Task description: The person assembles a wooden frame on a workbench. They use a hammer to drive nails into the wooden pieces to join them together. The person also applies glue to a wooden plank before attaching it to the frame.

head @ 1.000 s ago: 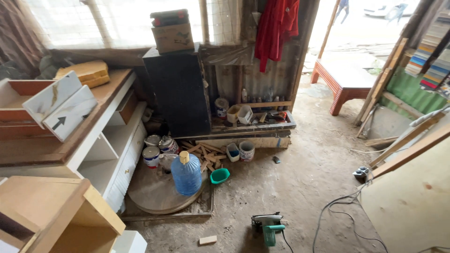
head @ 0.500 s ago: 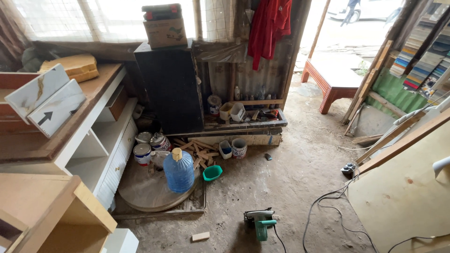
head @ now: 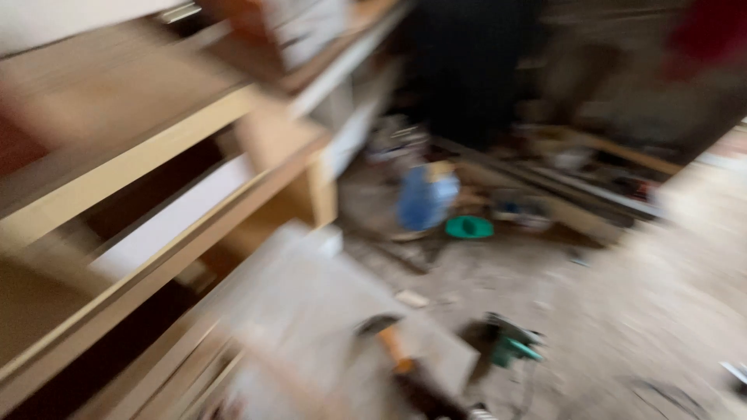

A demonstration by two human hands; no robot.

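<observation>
Neither of my hands shows in this blurred head view. A blue water jug (head: 426, 196) stands on the dirt floor near the middle, with a small green bowl (head: 469, 226) just right of it. A green power tool (head: 510, 345) lies on the floor lower down. Beside it an orange-handled object (head: 394, 350) rests on a pale board (head: 327, 311).
Wooden shelving and cabinet frames (head: 148, 194) fill the left half, tilted in the view. A dark cabinet (head: 467, 70) stands at the back. Planks and clutter (head: 576, 171) lie along the far wall. Something red (head: 712, 31) hangs at the top right.
The camera has swung sharply left and down, tilting and blurring the view. The shelving now fills the left side and a pale board appears in the foreground.
</observation>
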